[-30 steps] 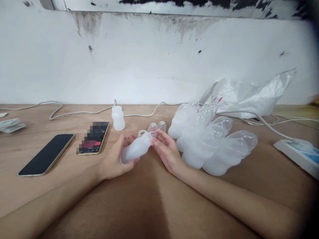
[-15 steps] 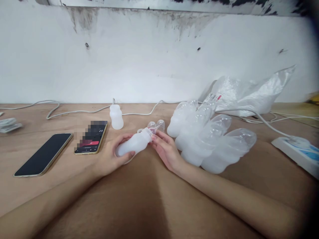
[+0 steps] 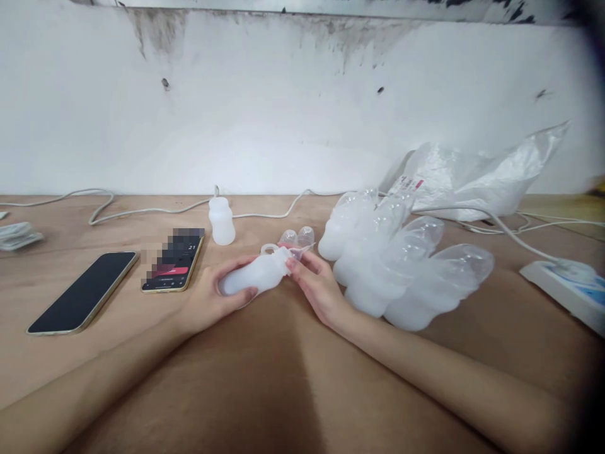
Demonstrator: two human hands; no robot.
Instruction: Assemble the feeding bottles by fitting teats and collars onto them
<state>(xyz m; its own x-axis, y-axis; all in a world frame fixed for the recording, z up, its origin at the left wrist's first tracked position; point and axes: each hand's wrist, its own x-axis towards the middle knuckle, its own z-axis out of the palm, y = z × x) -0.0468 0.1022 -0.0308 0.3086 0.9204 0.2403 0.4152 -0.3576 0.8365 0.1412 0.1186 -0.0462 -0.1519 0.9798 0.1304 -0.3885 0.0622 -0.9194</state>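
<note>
My left hand point(image 3: 210, 296) is wrapped round a white translucent plastic bottle point(image 3: 255, 274) lying almost flat, neck pointing right. My right hand point(image 3: 317, 287) pinches a small clear plastic piece point(image 3: 299, 251) at the bottle's neck. A loose ring point(image 3: 270, 249) and two small clear caps point(image 3: 297, 237) lie just behind the neck. Both forearms rest on the brown table point(image 3: 283, 378).
A second small white bottle point(image 3: 222, 221) stands upright behind. Several bottles in clear wrap point(image 3: 401, 261) lie to the right, with a crumpled plastic bag point(image 3: 477, 176) beyond. Two phones point(image 3: 85, 291) point(image 3: 174, 260) lie left. White cables point(image 3: 142, 211) run along the wall; a power strip point(image 3: 567, 284) sits far right.
The bottle in my left hand has tipped lower, from tilted to nearly flat, and shifted slightly left. My right fingers stay at its neck.
</note>
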